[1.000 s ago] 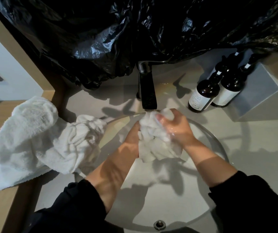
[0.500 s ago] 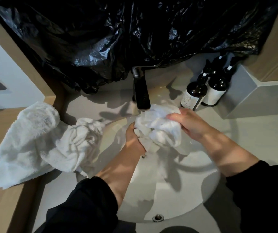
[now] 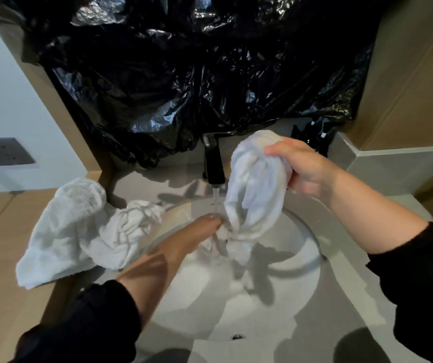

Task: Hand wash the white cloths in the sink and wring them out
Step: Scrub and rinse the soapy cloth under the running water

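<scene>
The task looked only partly done. Over the round pale sink basin (image 3: pixel 275 297), a pile of white terry cloths (image 3: pixel 79 226) lay on the left counter; washed or not, I could not tell. One wet white cloth (image 3: pixel 254 192) hung beside the running black tap (image 3: pixel 214 163). The raised right hand (image 3: pixel 307 169) gripped its top, and the left hand (image 3: pixel 199 229) closed its fingers on its lower end.

head cam, wide-angle | worn by person | faces forward-down | close above sink (image 3: pixel 283 292) | single view
</scene>
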Demonstrator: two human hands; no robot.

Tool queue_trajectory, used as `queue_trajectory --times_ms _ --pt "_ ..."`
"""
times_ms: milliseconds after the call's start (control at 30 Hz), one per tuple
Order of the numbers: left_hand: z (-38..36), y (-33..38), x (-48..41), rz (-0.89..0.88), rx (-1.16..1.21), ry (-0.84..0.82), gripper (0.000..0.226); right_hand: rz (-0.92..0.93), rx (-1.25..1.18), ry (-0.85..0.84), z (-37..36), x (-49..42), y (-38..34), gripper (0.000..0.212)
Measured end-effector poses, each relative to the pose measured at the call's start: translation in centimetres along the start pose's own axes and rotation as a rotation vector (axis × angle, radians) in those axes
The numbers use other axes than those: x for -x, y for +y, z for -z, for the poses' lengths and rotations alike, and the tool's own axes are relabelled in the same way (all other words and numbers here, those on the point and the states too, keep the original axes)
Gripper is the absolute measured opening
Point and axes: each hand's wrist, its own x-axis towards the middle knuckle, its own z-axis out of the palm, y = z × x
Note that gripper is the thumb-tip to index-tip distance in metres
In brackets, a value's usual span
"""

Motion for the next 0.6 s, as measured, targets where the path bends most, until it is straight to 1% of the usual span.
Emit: queue_trajectory --times_ms 67,100,133,167,233,267,300,367,400,433,467,533,567,600 --pt "1.1 1.4 1.3 -0.149 -0.429 0.103 0.036 0.01 -0.001 0.011 -0.3 0.4 -1.1 0.01" --pt "1.5 2.5 2.6 -0.221 -0.507 0.152 0.041 0.017 0.012 0.014 -0.4 0.6 -1.5 0.01" --pt "2.0 3.3 3.4 -0.326 -0.523 0.191 0.048 0.025 0.033 0.005 -0.6 0.8 -1.8 0.009" --pt "2.4 4.3 4.7 -0.424 -0.43 0.161 0.06 0.031 0.06 -0.011 -0.8 1.0 -2.1 0.009" --pt "2.7 5.7 6.7 -0.624 -0.073 0.038 0.09 0.035 0.132 -0.065 -1.1 1.3 -2.6 0.014" --pt "2.7 6.4 7.3 -0.708 0.024 0.013 0.104 0.029 0.177 -0.094 -1.2 1.5 -2.8 0.018" --pt "2.5 7.2 7.8 -0.747 0.035 0.02 0.113 0.024 0.217 -0.117 -1.5 1.8 -3.1 0.02" --pt "1.7 8.9 8.3 -0.789 0.001 0.023 0.118 0.044 0.268 -0.157 -1.7 2.3 -3.7 0.022" --pt "1.4 9.7 8.6 -0.807 -0.007 0.01 0.114 0.061 0.272 -0.175 -1.7 2.6 -4.0 0.025" --pt "1.2 10.2 8.7 -0.807 -0.014 0.008 0.106 0.072 0.277 -0.19 -1.4 3.0 -4.3 0.029" --pt "1.2 10.7 9.0 -0.797 -0.031 0.024 0.091 0.078 0.296 -0.205 -1.0 3.3 -4.6 0.033" --pt "1.7 11.3 9.4 -0.738 -0.156 0.086 0.05 0.076 0.416 -0.212 0.1 4.1 -5.2 0.034" --pt "2.2 11.5 9.4 -0.704 -0.221 0.097 0.036 0.073 0.492 -0.2 0.6 4.4 -5.5 0.035" --pt "2.6 11.7 9.6 -0.677 -0.255 0.094 0.026 0.073 0.551 -0.192 1.1 4.5 -5.6 0.036"
